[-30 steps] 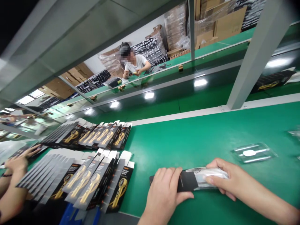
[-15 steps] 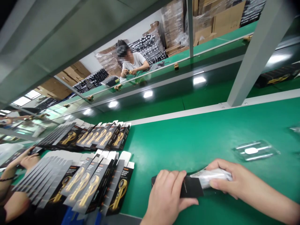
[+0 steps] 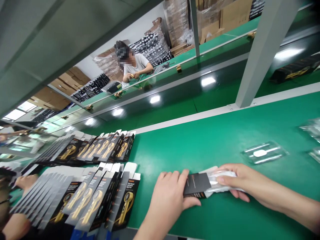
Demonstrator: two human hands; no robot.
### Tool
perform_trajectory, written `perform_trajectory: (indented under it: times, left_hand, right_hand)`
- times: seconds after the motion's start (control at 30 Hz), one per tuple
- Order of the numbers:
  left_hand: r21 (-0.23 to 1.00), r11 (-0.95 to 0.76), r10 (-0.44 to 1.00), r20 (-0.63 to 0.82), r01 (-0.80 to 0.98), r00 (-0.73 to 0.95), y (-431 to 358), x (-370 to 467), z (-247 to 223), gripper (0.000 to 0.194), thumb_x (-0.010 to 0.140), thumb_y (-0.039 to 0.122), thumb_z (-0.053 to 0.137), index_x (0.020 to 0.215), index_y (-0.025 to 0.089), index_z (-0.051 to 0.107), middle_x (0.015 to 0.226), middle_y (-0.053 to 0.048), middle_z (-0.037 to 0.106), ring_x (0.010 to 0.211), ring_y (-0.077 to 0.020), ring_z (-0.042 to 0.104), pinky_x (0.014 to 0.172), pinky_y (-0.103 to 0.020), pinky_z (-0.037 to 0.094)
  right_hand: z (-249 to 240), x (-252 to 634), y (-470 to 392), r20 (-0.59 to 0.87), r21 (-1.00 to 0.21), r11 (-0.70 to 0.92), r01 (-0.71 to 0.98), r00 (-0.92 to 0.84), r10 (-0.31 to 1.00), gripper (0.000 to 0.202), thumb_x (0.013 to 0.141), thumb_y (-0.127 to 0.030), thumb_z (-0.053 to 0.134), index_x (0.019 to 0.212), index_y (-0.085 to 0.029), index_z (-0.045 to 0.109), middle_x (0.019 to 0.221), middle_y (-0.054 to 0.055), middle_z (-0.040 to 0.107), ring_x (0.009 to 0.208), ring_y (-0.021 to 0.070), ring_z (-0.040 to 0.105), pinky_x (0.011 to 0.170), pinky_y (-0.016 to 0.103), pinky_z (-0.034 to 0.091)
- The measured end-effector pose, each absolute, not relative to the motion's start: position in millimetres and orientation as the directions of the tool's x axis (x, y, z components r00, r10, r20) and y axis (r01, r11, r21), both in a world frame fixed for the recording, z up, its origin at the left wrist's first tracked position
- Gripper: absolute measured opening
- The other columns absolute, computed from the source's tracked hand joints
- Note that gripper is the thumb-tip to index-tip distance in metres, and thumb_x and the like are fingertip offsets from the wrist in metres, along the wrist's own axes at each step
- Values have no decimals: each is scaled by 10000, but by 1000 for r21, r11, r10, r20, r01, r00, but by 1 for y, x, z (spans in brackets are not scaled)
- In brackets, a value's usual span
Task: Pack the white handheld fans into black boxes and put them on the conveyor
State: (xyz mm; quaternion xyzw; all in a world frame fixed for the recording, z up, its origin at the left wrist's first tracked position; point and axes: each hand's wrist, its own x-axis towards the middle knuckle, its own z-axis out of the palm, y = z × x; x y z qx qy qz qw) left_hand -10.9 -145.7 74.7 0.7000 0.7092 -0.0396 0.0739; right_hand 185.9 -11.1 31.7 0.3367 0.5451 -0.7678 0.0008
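My left hand is closed around a small black carton, which lies tilted just over the green table. At the carton's open right end, my right hand grips a clear plastic-wrapped packet. The packet's left end sits at or inside the carton's mouth; how deep it goes is hidden. What the wrapping contains cannot be made out. Behind my right hand lies a clear plastic packet with a white oval label.
Rows of open-topped black mini-fan boxes stand on the left, with more boxes behind them. A co-worker's hand is beside the rows. A grey post rises from the rail; clear packets lie far right. Another person sits across the line.
Both hands have shifted slightly up and left in view. The carton has turned so its printed side shows more, with the wrapped packet still at its open end.
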Motion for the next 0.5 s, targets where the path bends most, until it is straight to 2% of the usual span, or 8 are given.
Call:
perform_trajectory:
  times: [0.07,0.17,0.33,0.5]
  left_hand:
    - [36,35,984,-174,999,-28,-145,-15,75,791,621,764,500,1127,158,545,864,-79,628,762,-275,604,684,-418,487]
    - [82,24,986,-168,996,-10,-146,-22,73,777,614,776,492,1092,167,549,856,-75,627,760,-270,612,662,-394,494]
    - [120,148,984,-115,982,-135,-150,-38,73,746,652,745,498,1122,166,514,883,-78,642,804,-266,624,683,-375,498]
    - [189,240,969,-105,952,-224,-151,-42,75,711,642,739,530,1096,193,539,899,-65,661,809,-265,634,685,-359,491]
  right_hand:
    - [38,186,-5,-523,-828,-424,368,-779,346,447,779,-510,610,991,-116,629,503,-28,528,378,45,399,367,146,260]
    - [40,193,6,-528,-823,-427,374,-781,335,431,771,-498,636,975,-119,637,499,-24,536,371,44,396,371,153,259]
    - [43,221,32,-527,-835,-444,326,-706,473,394,776,-468,664,1015,-155,649,538,-18,529,430,52,376,383,161,260]
    - [57,228,33,-539,-781,-597,185,-683,493,386,758,-453,690,1030,-182,652,558,-21,479,464,70,340,389,175,281]
